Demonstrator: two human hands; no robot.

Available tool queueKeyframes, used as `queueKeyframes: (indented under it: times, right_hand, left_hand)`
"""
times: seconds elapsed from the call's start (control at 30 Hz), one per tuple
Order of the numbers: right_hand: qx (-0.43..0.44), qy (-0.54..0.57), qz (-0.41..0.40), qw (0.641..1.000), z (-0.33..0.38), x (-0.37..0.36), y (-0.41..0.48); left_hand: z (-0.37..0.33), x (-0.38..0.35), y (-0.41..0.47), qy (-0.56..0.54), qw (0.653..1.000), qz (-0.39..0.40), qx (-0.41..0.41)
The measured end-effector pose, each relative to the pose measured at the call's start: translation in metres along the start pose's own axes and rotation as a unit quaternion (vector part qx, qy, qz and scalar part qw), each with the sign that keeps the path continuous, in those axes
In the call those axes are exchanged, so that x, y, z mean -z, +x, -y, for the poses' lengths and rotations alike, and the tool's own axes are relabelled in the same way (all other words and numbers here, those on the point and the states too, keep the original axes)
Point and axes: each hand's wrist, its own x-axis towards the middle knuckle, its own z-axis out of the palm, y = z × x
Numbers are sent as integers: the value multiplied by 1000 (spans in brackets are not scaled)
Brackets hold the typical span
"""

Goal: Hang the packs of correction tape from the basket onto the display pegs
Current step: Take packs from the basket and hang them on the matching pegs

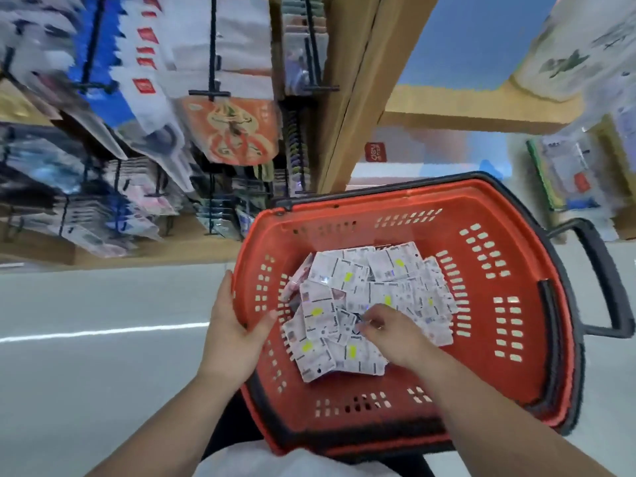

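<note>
A red plastic basket (481,304) with black handles sits low in front of me, holding a heap of several white correction tape packs (347,280) with yellow spots. My left hand (230,332) grips the basket's left rim, thumb inside the wall. My right hand (389,332) reaches into the heap with curled fingers pinching a pack near the middle. Display pegs (213,80) with hanging packets fill the shelving at upper left.
A wooden shelf post (347,108) rises behind the basket. More hanging goods (578,173) show at the far right. Grey floor (86,356) with a white line lies to the left. The basket's black handle (605,280) juts out to the right.
</note>
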Motion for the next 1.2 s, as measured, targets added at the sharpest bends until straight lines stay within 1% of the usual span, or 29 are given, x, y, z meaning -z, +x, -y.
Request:
queueKeyframes:
  times: [0.1,0.17,0.27,0.33,0.4,0.5,0.6,0.67,0.73,0.8,0.9,0.97,1.07,1.1,1.13,1.2]
  right_hand:
    - [25,-7,53,998,4,-2,37]
    - [55,-29,91,994,6,-6,54]
    - [68,-25,131,989,4,-19,81]
    - [56,25,135,989,4,-31,95]
    - [55,76,118,989,5,-43,104]
    - [57,104,82,990,6,-59,113]
    - [48,139,54,988,7,-64,112]
    - [37,165,42,985,7,-60,108]
    - [11,176,20,984,6,-55,106]
    - [-33,199,7,979,6,-56,108]
    - [-111,294,30,949,17,-70,116]
    - [-121,278,11,953,27,-83,127]
    - [-116,171,-35,978,34,-93,136]
    - [-108,163,-46,980,34,-94,137]
    - [-98,177,-54,978,33,-95,136]
    - [-85,249,-66,963,32,-95,128]
  left_hand:
    - [13,-15,-16,-7,997,-56,50]
    - [19,-22,-22,7,994,-88,67]
    - [22,-27,-19,32,991,-121,57]
    - [25,-29,-17,52,989,-129,52]
    - [27,-30,-17,71,988,-131,50]
    - [28,-31,-18,82,987,-134,42]
    - [31,-29,-18,69,988,-130,43]
    - [30,-27,-20,41,991,-118,48]
    - [27,-26,-22,17,992,-112,51]
    - [23,-26,-23,10,992,-113,52]
    - [23,-28,-21,14,992,-113,52]
    - [26,-28,-19,19,992,-113,52]
    - [31,-27,-19,27,992,-115,46]
    - [32,-27,-19,25,992,-116,42]
    - [33,-27,-19,25,992,-116,40]
    - [36,-27,-18,27,992,-114,42]
